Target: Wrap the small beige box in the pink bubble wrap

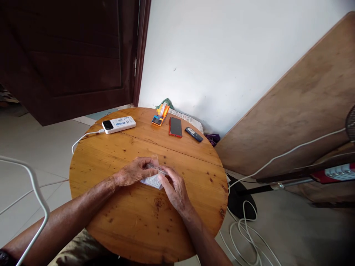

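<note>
A small white packet in clear plastic wrap lies low over the round wooden table, with printing on its near face. My left hand grips its left and far side, thumb laid along the top. From the right, my right hand pinches the packet's upper right edge between thumb and fingers. A flap of clear film sticks up beyond my left fingers. Both hands cover much of the packet, so its contents cannot be made out.
Along the table's far side are a white power bank with a cable plugged in, an orange tape dispenser, a red-edged phone and a dark remote control. A white cable hangs at left; a fan base stands right.
</note>
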A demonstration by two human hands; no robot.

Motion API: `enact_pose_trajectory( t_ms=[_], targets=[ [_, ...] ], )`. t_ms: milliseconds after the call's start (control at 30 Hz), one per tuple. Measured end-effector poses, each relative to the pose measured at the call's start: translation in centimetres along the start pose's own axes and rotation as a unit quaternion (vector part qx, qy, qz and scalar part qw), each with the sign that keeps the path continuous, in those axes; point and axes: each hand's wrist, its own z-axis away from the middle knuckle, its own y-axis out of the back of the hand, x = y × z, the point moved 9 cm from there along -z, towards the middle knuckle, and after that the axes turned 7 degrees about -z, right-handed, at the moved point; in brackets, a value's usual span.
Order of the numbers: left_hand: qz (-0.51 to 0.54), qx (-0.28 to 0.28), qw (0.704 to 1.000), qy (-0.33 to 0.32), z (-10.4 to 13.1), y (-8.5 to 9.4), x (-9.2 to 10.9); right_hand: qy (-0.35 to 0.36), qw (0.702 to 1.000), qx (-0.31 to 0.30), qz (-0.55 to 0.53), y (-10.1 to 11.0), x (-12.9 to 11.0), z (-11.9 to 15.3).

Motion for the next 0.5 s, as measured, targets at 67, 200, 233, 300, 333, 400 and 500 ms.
enact_pose_trajectory(
  t_ms=[67,200,233,300,333,400,500],
  targets=[
    [-0.013,0.009,1.000,-0.011,-0.07,0.08,0.15,0.039,0.999,0.012,0.032,-0.03,-0.51,0.07],
    [-0.048,0.041,0.998,-0.027,-0.11,0.51,0.53,0.081,0.992,0.033,0.089,-0.17,-0.78,0.22],
    [-0.056,0.049,0.997,-0.028,-0.09,0.61,0.61,0.087,0.991,0.034,0.099,-0.25,-0.79,0.21],
    [-0.064,0.053,0.996,-0.026,-0.08,0.62,0.63,0.095,0.989,0.036,0.108,-0.35,-0.79,0.12],
    [-0.065,0.047,0.996,-0.025,-0.10,0.50,0.56,0.098,0.989,0.038,0.107,-0.34,-0.77,0.05],
    [-0.059,0.030,0.997,-0.030,-0.17,0.17,0.39,0.097,0.990,0.044,0.095,-0.17,-0.66,-0.13],
    [-0.056,0.037,0.997,-0.039,-0.35,0.26,-0.13,0.076,0.994,0.044,0.063,0.19,-0.30,-0.45]
  ],
)
